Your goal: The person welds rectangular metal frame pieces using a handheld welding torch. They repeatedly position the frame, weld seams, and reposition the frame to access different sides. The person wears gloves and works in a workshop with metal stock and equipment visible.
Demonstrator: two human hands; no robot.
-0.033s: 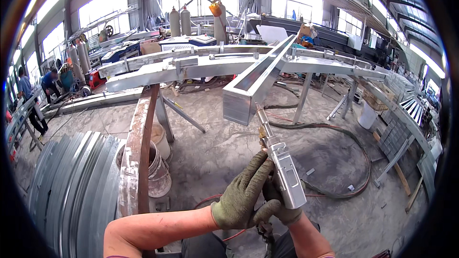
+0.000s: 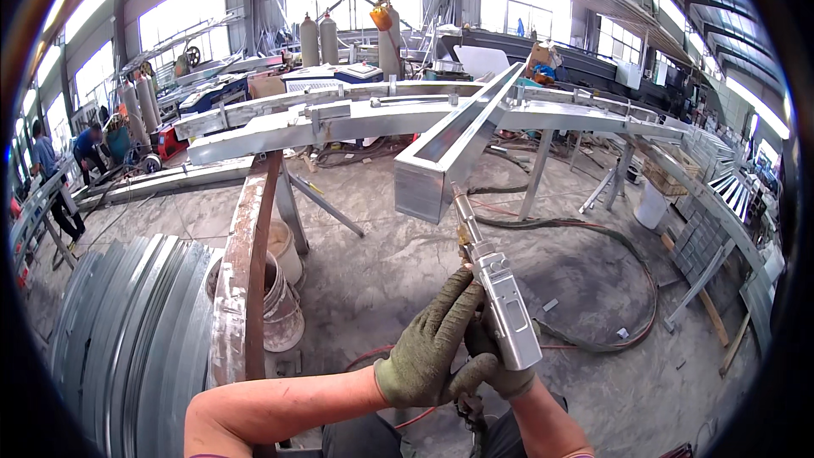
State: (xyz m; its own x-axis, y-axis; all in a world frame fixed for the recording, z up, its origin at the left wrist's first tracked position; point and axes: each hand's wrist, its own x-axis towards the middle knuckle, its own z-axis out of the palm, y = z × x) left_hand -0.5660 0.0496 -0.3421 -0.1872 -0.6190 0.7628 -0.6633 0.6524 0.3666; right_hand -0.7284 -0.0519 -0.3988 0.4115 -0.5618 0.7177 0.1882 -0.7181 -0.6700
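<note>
Both my hands wear dark green gloves. My right hand [image 2: 509, 371] grips a silver handheld welding gun [image 2: 510, 309] from below, mostly hidden behind its body. My left hand [image 2: 437, 335] steadies the gun from the left side, its fingers long against the front part and its thumb near the rear. The gun's narrow nozzle [image 2: 463, 206] points up and away, its tip at the lower right edge of a square metal tube [image 2: 420, 191]. That tube's capped end faces me, and its length runs away over a metal beam [image 2: 365, 123]. Whether the tip touches the tube I cannot tell.
A rusty beam [image 2: 243, 280] stands close on my left, beside dirty buckets [image 2: 281, 314] and stacked metal strips [image 2: 140, 331]. A thick dark hose [image 2: 632, 259] loops over the floor at right. Two people [image 2: 87, 151] are at far left. Gas cylinders [image 2: 310, 41] stand behind.
</note>
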